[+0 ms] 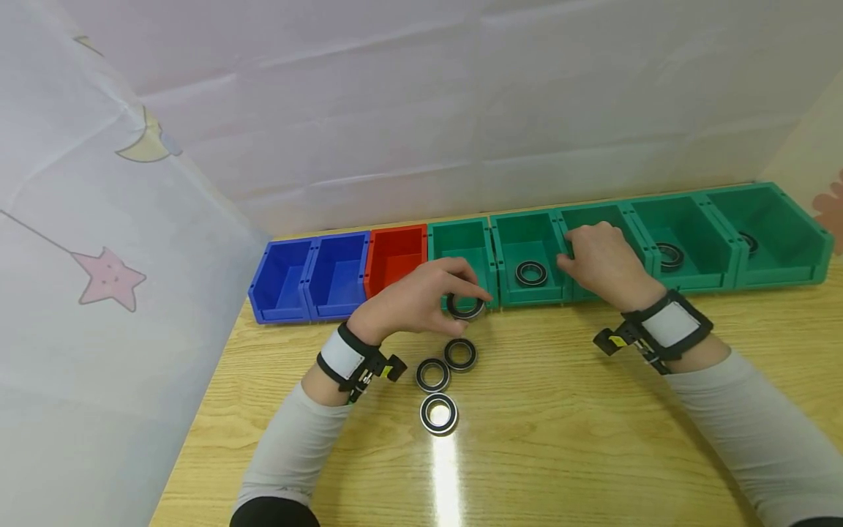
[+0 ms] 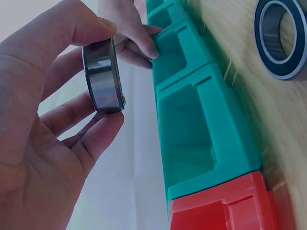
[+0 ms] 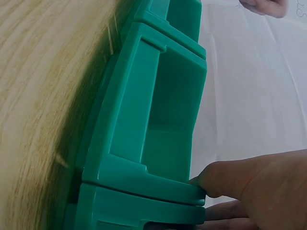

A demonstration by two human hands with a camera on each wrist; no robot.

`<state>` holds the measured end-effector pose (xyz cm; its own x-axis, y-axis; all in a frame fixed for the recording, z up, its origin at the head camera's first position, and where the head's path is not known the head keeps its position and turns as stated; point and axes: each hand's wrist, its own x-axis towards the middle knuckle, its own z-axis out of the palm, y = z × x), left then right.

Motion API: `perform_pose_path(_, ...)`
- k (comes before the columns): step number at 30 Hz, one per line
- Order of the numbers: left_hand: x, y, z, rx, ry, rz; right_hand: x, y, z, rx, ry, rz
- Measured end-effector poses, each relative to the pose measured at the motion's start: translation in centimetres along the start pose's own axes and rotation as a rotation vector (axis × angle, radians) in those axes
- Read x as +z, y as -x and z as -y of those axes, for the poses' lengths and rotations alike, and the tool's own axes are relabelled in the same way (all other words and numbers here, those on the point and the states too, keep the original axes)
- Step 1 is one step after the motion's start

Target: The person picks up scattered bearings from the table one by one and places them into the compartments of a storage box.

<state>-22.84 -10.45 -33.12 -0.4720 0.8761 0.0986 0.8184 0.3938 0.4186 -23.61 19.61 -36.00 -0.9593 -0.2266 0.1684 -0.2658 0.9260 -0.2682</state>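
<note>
My left hand (image 1: 424, 296) pinches a ball bearing (image 1: 465, 307) just before the leftmost green bin (image 1: 461, 245). In the left wrist view that bearing (image 2: 103, 76) is edge-on between thumb and fingers. Further right, my right hand (image 1: 606, 263) grips the adjoining side walls of two green bins at their top edge. The right wrist view has its thumb (image 3: 216, 179) over the rim of one green bin (image 3: 168, 110) and its fingers on the other side, fingertips hidden. Three more bearings lie on the table: an upper one (image 1: 460, 354), a middle one (image 1: 432, 375) and a lower one (image 1: 438, 413).
Along the wall runs a row of bins: two blue ones (image 1: 283, 282), a red one (image 1: 397, 252) and several green ones. Single bearings lie inside green bins, one left of my right hand (image 1: 530, 274), others to its right (image 1: 670, 256). The wooden table (image 1: 553, 424) extends in front.
</note>
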Motion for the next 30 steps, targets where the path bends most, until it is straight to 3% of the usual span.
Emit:
perform_pose_path(16, -1.8, -1.1, 0.9, 0.000, -0.011, -0.069, 0.1, 0.1, 0.0, -0.006, 0.003, -0.012)
perform_pose_path(30, -2.1, -2.0, 2.0, -0.070, -0.042, -0.084, 0.1, 0.2, 0.0, -0.005, -0.005, -0.014)
